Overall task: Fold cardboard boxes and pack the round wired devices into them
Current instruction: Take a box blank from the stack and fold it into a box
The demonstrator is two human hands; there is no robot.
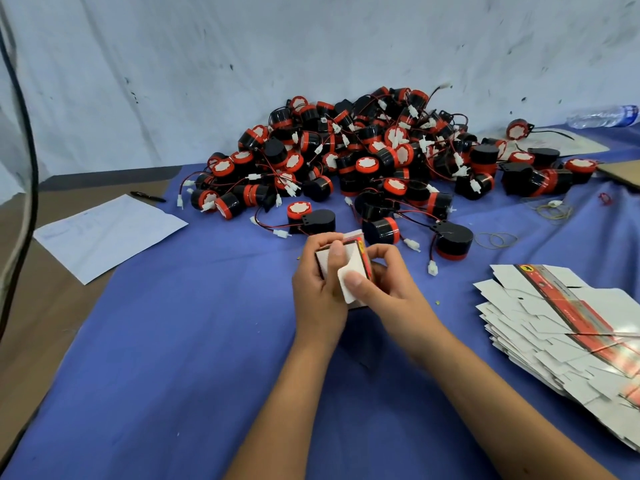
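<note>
I am folding a box over the blue cloth, left hand curled round it, right hand thumb pressing a flap; next, I judge, tucking it shut, then fetching from the devices beyond.

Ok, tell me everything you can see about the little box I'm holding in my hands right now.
The small cardboard box looks white, with a red, black and yellow printed strip along one edge. It is partly folded, held above the blue cloth just in front of the pile of devices. The left hand grips its left side with the thumb across the top; the right hand presses a rounded white flap with its thumb. Its contents are hidden.
</note>
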